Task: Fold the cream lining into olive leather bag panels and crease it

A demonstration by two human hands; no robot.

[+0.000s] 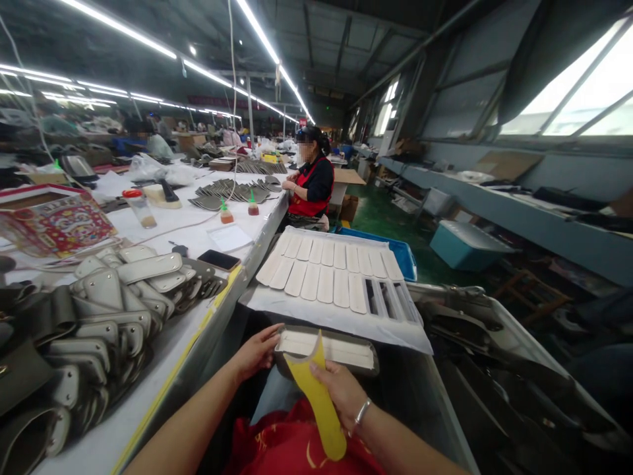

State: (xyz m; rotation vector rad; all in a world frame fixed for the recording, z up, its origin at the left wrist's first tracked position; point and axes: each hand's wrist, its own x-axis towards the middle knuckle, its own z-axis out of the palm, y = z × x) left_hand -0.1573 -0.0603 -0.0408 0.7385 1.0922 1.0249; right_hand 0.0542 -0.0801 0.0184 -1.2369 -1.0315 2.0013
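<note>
My left hand (257, 353) grips the left end of a flat grey piece with a white inner panel (336, 349), held low in front of me. My right hand (341, 389) is closed around a long yellow flat tool (319, 402) whose forked tip rests on the piece's near edge. Just beyond the piece lies a white sheet (341, 316) carrying two rows of pale oblong pieces (326, 270), with grey slotted parts at its right end.
A long white worktable (163, 343) runs on my left with a heap of grey leather parts (109, 310), a phone (218, 259), small bottles and a patterned box. A seated person in a red apron (311, 181) works further along. A blue tray, a teal bin and a bench stand to the right.
</note>
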